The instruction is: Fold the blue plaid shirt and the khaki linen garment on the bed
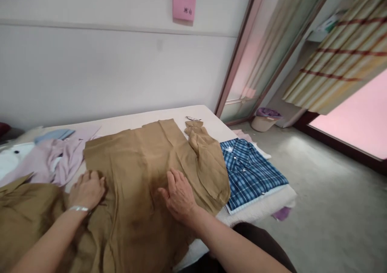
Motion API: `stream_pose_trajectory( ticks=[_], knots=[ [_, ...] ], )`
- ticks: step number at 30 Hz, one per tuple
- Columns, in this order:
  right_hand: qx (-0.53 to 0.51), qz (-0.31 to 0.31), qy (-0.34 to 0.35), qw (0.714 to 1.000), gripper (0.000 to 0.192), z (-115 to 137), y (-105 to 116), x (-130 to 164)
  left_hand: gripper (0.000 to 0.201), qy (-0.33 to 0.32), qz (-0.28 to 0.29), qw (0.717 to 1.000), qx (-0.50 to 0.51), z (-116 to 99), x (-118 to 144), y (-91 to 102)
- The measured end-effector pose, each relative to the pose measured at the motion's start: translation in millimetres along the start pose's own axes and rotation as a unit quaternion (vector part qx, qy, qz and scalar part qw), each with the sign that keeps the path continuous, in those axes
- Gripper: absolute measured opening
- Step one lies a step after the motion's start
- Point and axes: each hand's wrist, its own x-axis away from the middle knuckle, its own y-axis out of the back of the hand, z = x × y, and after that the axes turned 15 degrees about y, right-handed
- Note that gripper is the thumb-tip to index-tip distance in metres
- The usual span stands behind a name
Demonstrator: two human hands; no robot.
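A tan-brown garment (136, 156) lies spread over the white-covered table, with some creases and a sleeve-like part (208, 156) folded along its right side. My right hand (178, 194) rests palm down on the middle of the cloth, fingers stretched out and thumb apart. Toward the garment's left side, my left hand (86, 190) lies on the fabric with its fingers slightly bent and a clear band at the wrist. More of the brown cloth bunches below and left of that hand. Neither hand visibly lifts the fabric.
Right of the garment sits a folded blue plaid shirt (250, 168). Lilac cloth (66, 156) and a light blue piece (54, 136) lie at left. Glasses (192, 118) rest near the table's back edge. A lined bin (264, 119) stands on the floor by the sliding door.
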Motion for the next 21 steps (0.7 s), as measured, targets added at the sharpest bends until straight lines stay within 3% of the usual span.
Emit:
stream_pose_trajectory(
  ticks=[3,6,10,13,16,21],
  knots=[
    [-0.001,0.022,0.018,1.000,0.050,3.1,-7.2,5.1,0.055,0.068,0.042,0.997,-0.023,18.7,21.9,-7.6],
    [0.011,0.050,0.030,0.998,0.049,7.2,-14.1,10.8,0.050,0.129,0.114,0.985,0.008,32.0,24.2,-16.5],
    [0.038,0.078,0.034,0.996,0.043,7.0,-22.4,14.2,0.048,0.097,0.187,0.971,0.114,40.2,13.2,-6.4],
    [0.057,0.081,0.049,0.994,0.039,4.1,-29.1,13.9,0.029,0.060,0.215,0.969,0.103,44.8,13.4,11.6],
    [0.073,0.083,0.068,0.992,0.036,2.7,-33.8,13.5,0.019,0.070,0.200,0.974,0.080,50.0,19.8,27.8],
    [0.093,0.096,0.081,0.988,0.035,4.3,-35.1,14.0,0.032,0.098,0.124,0.981,0.108,48.5,25.5,38.9]
  ],
)
